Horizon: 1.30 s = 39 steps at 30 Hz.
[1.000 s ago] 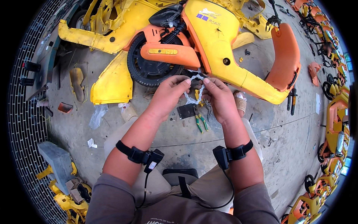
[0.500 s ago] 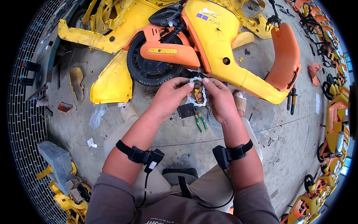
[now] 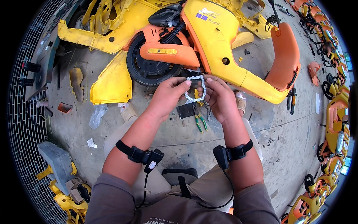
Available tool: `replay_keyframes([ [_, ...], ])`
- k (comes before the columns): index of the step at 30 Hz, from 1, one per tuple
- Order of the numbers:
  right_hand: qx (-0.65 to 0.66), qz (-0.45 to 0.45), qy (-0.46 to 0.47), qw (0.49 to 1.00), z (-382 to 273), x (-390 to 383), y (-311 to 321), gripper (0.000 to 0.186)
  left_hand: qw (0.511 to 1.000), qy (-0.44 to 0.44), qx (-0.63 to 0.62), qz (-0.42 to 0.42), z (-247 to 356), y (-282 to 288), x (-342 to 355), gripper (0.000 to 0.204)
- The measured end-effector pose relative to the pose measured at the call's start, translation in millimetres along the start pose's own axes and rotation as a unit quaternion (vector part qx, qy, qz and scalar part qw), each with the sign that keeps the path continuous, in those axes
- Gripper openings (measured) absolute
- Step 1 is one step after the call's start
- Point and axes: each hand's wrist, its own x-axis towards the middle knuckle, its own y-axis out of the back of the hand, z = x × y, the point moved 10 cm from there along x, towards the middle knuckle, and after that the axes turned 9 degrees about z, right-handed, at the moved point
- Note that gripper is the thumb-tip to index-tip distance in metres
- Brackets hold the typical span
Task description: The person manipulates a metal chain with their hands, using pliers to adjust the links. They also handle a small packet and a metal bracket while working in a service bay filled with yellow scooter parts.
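A short silvery chain (image 3: 194,99) hangs in a loop between my two hands. My left hand (image 3: 169,92) pinches it at the upper left of the loop, thumb on top. At the loop's upper right, the fingers of my right hand (image 3: 218,95) are closed on the chain, and its other fingers curl below. Beneath my hands on the floor lie green-handled pliers (image 3: 201,122) and a dark flat piece (image 3: 185,111). Just beyond is the black wheel (image 3: 154,61) of a yellow and orange scooter (image 3: 216,41) lying on its side.
Yellow body panels (image 3: 112,80) lie at the far left, near a clear plastic bag (image 3: 98,115). An orange seat (image 3: 285,56) sticks up at the scooter's right end. Rows of yellow scooters (image 3: 337,123) line the right side. A grey block (image 3: 56,156) stands at the left.
The chain has opened from a bunched, narrow shape into a wider, rounder loop. My left hand has shifted slightly left, away from the right hand's fingers.
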Motion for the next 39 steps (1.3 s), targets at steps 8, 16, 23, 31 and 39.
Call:
replay_keyframes([
  [8, -0.054, -0.015, 0.041, 0.998, -0.4, 2.4, 3.1, 0.035, 0.999, 0.014, -0.014, -0.034, -5.2, -7.2, -0.6, 0.029],
  [16, -0.132, -0.02, 0.087, 0.987, -0.1, 2.4, -1.2, 0.033, 0.999, -0.004, 0.005, -0.047, 0.5, -11.7, -5.2, 0.022],
  [23, -0.092, 0.004, 0.106, 0.99, -5.0, 5.1, 4.2, 0.035, 0.999, -0.002, 0.011, -0.051, -2.6, -8.3, -2.5, 0.025],
  [31, -0.097, 0.029, 0.068, 0.993, -0.1, 6.9, 9.9, 0.033, 0.991, 0.032, -0.12, -0.043, -3.9, -10.1, -3.3, 0.029],
  [39, -0.378, 0.08, 0.195, 0.901, 8.5, 8.4, 16.2, 0.031, 0.991, -0.002, -0.122, -0.054, 7.9, -12.8, -3.0, 0.037],
])
